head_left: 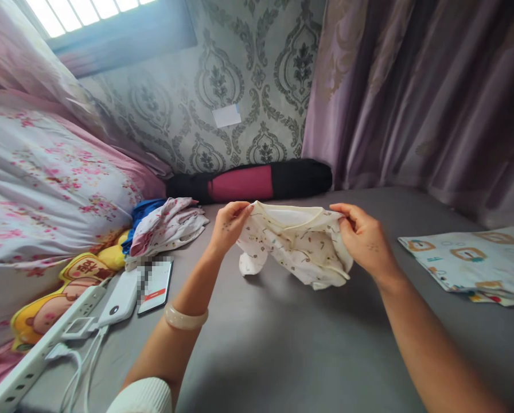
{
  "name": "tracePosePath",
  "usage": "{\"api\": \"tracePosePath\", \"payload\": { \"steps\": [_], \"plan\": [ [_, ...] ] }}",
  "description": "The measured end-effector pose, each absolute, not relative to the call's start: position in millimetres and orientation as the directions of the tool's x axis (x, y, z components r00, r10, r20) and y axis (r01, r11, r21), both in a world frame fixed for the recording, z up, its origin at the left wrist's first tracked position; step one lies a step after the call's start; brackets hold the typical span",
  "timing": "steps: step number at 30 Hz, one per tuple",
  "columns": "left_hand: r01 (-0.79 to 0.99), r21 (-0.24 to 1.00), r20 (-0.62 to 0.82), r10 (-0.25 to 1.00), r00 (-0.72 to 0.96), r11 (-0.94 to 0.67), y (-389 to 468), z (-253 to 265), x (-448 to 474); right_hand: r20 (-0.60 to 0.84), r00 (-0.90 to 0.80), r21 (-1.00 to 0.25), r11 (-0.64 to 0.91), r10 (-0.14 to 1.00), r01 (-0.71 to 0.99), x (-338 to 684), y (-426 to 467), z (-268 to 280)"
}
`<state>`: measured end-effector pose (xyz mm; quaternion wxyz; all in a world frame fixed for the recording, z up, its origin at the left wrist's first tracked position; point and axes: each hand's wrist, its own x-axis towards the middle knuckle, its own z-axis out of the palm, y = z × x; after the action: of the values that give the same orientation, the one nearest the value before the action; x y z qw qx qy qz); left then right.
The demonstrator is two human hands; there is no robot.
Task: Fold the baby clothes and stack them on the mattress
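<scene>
A small cream baby shirt [291,244] with a little print and pale yellow neck trim hangs between my two hands, just over the grey sheet [274,344]. My left hand [231,223] pinches it at one shoulder, thumb and fingers closed on the cloth. At the opposite shoulder, my right hand [362,232] grips the fabric the same way. The neckline is stretched between them, and the lower part droops in folds. One sleeve dangles below my left hand.
Crumpled clothes [171,226] lie at the left, near a phone [156,287], a white power bank [121,295] and a power strip [46,344] with cables. Folded printed cloth [472,258] lies at the right. A black and red roll [248,182] rests along the wall.
</scene>
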<state>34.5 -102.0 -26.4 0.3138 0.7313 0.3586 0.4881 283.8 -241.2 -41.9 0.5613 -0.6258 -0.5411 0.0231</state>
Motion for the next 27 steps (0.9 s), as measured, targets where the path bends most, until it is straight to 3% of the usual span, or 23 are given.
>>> {"api": "tracePosePath", "payload": {
  "steps": [6, 10, 17, 23, 27],
  "plan": [
    [0.057, 0.921, 0.347, 0.877, 0.333, -0.386, -114.2, -43.2, 47.0, 0.329, 0.467, -0.871, 0.072, 0.821, 0.486, 279.4, -249.7, -31.5],
    [-0.004, 0.946, 0.307, 0.894, 0.327, -0.323, -121.2, -48.2, 50.7, 0.287, 0.414, -0.886, 0.074, 0.864, 0.458, 276.4, -253.8, -26.2],
    [0.086, 0.918, 0.321, 0.852, 0.414, -0.388, -128.7, -26.8, 26.0, 0.318, 0.382, -0.841, 0.073, 0.868, 0.536, 283.4, -254.2, -21.5],
    [0.173, 0.857, 0.287, 0.729, 0.621, -0.485, -132.9, 26.9, -10.6, 0.274, 0.208, -0.814, 0.111, 0.939, 0.571, 292.9, -253.8, 10.6],
    [0.185, 0.814, 0.355, 0.724, 0.591, -0.551, -128.9, 56.8, -24.0, 0.270, 0.161, -0.818, 0.138, 0.949, 0.558, 293.8, -252.3, 35.6]
  ]
}}
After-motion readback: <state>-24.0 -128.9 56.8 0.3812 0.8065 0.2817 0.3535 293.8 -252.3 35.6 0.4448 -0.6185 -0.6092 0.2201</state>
